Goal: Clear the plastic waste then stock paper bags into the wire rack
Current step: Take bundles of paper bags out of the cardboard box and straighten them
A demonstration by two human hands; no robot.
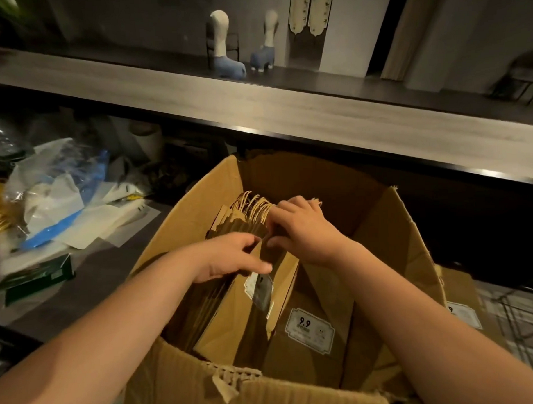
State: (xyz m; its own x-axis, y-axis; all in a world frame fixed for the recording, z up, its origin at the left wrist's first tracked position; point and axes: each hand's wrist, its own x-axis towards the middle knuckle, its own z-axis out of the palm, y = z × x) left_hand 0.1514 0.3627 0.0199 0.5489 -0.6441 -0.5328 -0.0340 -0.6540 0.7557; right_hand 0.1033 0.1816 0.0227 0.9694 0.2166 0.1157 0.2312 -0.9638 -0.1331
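**Op A:** From the head camera I see both hands down inside the open cardboard box (199, 204). My left hand (231, 257) has its fingers curled over the near edge of the bundle of paper bags (245, 223), thumb stretched across the top. My right hand (302, 227) is cupped over the far end, fingers bent around the bundle just below the twine handles (253, 203).

**Op B:** Where do the bags sit?

**Op A:** Upright in the left half of the box, packed flat against one another. More brown bags lie beside them to the right, one showing a white price label (309, 327) reading 9.9.

**Op B:** And the plastic waste?

**Op A:** The plastic waste (56, 191) is heaped on the dark counter (95, 274) to the left, well apart from the box: clear film, blue strips, white sheets. A green carton (35, 276) lies near its front edge.

**Op B:** The rack?

**Op A:** The wire rack (523, 322) shows at the right edge, blurred; I cannot tell what it holds. Beyond the box runs a long pale shelf (256, 108).
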